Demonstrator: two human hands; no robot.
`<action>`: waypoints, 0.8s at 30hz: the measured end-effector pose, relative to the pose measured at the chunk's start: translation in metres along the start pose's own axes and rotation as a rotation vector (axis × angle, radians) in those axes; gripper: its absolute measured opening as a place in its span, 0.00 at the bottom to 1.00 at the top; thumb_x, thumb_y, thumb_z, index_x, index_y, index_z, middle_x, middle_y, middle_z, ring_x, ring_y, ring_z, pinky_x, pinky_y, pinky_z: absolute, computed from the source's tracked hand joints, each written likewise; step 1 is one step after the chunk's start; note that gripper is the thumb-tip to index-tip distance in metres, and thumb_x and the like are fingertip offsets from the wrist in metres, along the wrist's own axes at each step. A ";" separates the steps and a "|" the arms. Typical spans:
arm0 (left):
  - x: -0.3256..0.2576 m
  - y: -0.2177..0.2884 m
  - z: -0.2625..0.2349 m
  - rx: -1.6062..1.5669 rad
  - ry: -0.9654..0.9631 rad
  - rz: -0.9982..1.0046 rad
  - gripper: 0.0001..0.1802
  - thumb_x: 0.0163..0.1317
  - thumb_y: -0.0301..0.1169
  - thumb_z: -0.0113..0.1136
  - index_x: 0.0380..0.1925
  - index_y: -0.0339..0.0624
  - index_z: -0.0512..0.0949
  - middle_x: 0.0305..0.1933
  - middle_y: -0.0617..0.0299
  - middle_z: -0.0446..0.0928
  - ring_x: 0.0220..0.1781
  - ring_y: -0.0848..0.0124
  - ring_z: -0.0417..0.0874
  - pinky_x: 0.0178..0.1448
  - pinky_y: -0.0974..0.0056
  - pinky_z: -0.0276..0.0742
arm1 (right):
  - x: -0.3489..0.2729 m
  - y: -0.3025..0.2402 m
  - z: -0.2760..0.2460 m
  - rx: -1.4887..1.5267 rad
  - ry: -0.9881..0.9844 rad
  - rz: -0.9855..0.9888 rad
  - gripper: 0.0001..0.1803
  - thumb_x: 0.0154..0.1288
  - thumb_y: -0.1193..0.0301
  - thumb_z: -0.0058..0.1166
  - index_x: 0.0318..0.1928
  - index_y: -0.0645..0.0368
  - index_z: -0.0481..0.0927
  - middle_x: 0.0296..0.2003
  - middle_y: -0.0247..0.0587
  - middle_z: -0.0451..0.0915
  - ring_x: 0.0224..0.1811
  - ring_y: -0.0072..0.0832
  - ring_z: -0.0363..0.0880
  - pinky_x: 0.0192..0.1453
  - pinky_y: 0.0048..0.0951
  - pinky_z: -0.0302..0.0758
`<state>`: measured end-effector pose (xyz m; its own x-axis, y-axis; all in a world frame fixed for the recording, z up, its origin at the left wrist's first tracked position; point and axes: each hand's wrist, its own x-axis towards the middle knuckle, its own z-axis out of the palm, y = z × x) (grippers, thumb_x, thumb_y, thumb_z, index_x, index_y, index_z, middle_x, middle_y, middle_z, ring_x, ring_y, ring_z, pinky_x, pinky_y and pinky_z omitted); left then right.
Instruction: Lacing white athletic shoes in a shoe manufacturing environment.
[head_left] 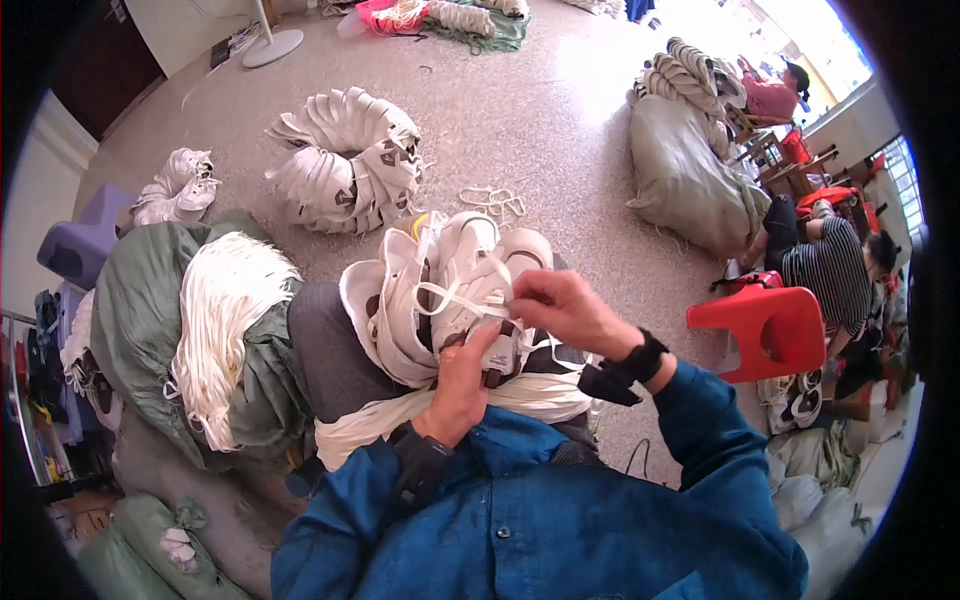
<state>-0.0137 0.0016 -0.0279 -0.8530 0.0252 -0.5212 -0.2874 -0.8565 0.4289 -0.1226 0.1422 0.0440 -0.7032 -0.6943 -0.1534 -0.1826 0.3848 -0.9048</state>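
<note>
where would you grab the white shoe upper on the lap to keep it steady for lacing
Probably by the tongue end of the white shoe upper, from below on the near side, as the left hand does. That leaves the lace face open to the right hand.

both arms wear long sleeves of deep blue cloth, creased and bunched at the elbows, like a work jacket. each wrist carries a black strap; the one behind the right hand (562, 308) has a black boxy piece on its underside. the left hand (462, 385) has a dark cuff at the wrist. both hands are bare, no gloves.
</note>
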 end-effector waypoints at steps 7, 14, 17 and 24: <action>0.003 0.000 -0.002 0.032 -0.011 -0.016 0.18 0.65 0.29 0.60 0.55 0.44 0.77 0.49 0.64 0.81 0.48 0.71 0.83 0.51 0.64 0.81 | 0.002 0.001 0.010 -0.227 0.068 -0.159 0.08 0.65 0.72 0.58 0.38 0.67 0.81 0.27 0.45 0.80 0.29 0.32 0.80 0.36 0.34 0.75; 0.004 -0.001 -0.002 0.055 0.002 -0.015 0.18 0.65 0.29 0.59 0.56 0.45 0.76 0.49 0.64 0.81 0.48 0.69 0.84 0.51 0.61 0.82 | 0.008 -0.004 0.007 -0.279 -0.007 -0.159 0.08 0.62 0.73 0.58 0.36 0.67 0.80 0.29 0.51 0.81 0.33 0.45 0.82 0.39 0.39 0.77; 0.002 -0.001 -0.003 0.054 -0.015 -0.024 0.19 0.64 0.28 0.60 0.56 0.45 0.76 0.50 0.63 0.81 0.49 0.69 0.83 0.52 0.61 0.80 | 0.019 -0.009 -0.002 -0.390 -0.143 -0.257 0.08 0.60 0.72 0.57 0.33 0.66 0.80 0.29 0.53 0.81 0.34 0.50 0.82 0.40 0.43 0.77; 0.004 -0.008 -0.006 0.092 0.029 0.058 0.21 0.63 0.27 0.60 0.57 0.43 0.74 0.53 0.64 0.80 0.52 0.69 0.82 0.55 0.62 0.77 | 0.031 -0.022 0.008 -0.825 -0.343 -0.223 0.06 0.61 0.71 0.55 0.32 0.61 0.77 0.28 0.52 0.80 0.36 0.50 0.81 0.39 0.45 0.75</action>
<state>-0.0119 0.0054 -0.0381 -0.8568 -0.0395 -0.5142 -0.2774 -0.8053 0.5240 -0.1353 0.1073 0.0555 -0.3749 -0.8961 -0.2377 -0.8143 0.4408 -0.3775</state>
